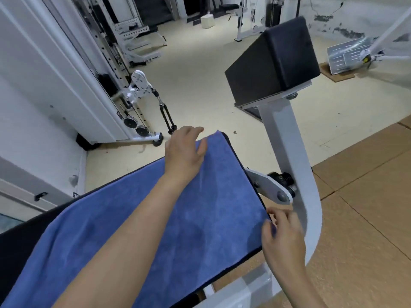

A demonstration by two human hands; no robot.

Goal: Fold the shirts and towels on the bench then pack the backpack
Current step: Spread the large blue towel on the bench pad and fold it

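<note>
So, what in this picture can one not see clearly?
- blue towel: in the head view, its near end is cut off by the bottom edge, and the left forearm covers a strip of it.
- bench pad: mostly hidden under the towel; only dark edges show.
- right hand: it pinches the towel's corner, but motion blur hides how the fingers lie.
- far gym machines: too small and blurred for detail.

One blue towel (138, 230); one bench (24, 247); two hands: left hand (184, 154), right hand (283, 237); one black pad (273, 63).
</note>
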